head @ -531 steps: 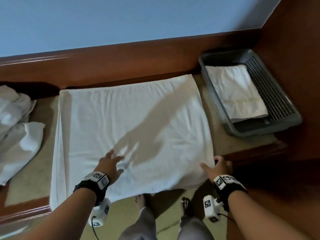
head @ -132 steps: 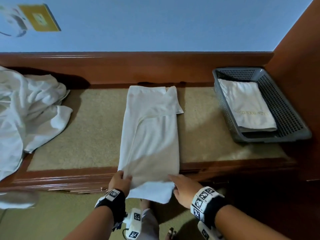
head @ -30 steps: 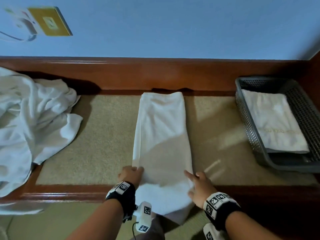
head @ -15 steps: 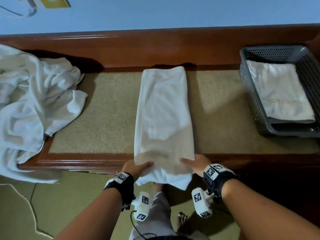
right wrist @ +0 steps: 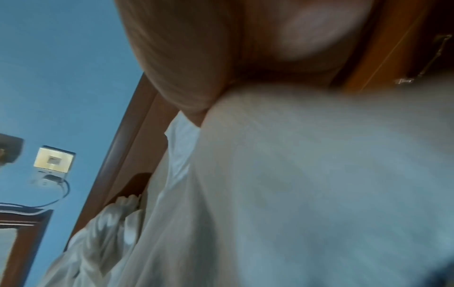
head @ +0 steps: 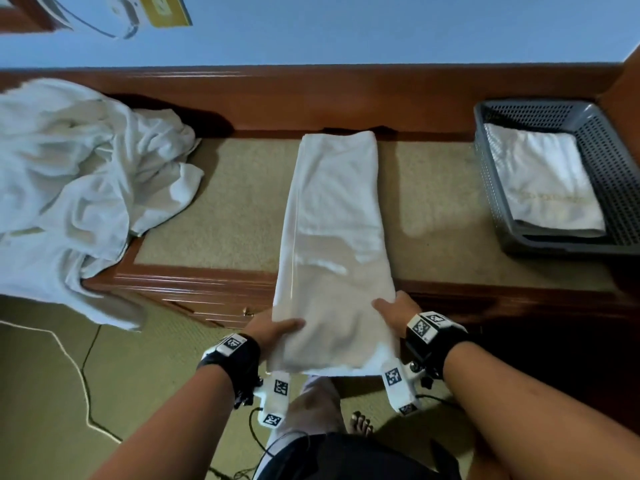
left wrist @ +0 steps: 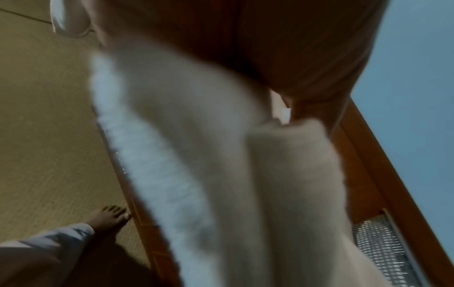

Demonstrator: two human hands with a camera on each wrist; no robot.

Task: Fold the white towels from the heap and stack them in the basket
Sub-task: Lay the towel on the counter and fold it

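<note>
Both hands, left (head: 273, 329) and right (head: 393, 308), pinch the towel's (head: 334, 216) near end; its length runs straight away from them.

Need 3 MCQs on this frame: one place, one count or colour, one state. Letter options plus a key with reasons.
1. Where is the towel heap?
A. at the bench's left end
B. in the basket
C. on the floor by the feet

2. How many folded towels show in the grey basket?
A. none
B. one
C. three

3. How is the long folded towel held?
A. by neither hand
B. by the right hand only
C. by both hands at its near end

Key: 1 A, it spills over that end. 2 B, one folded towel lies inside. 3 C, the left hand and the right hand grip the overhanging end.
</note>
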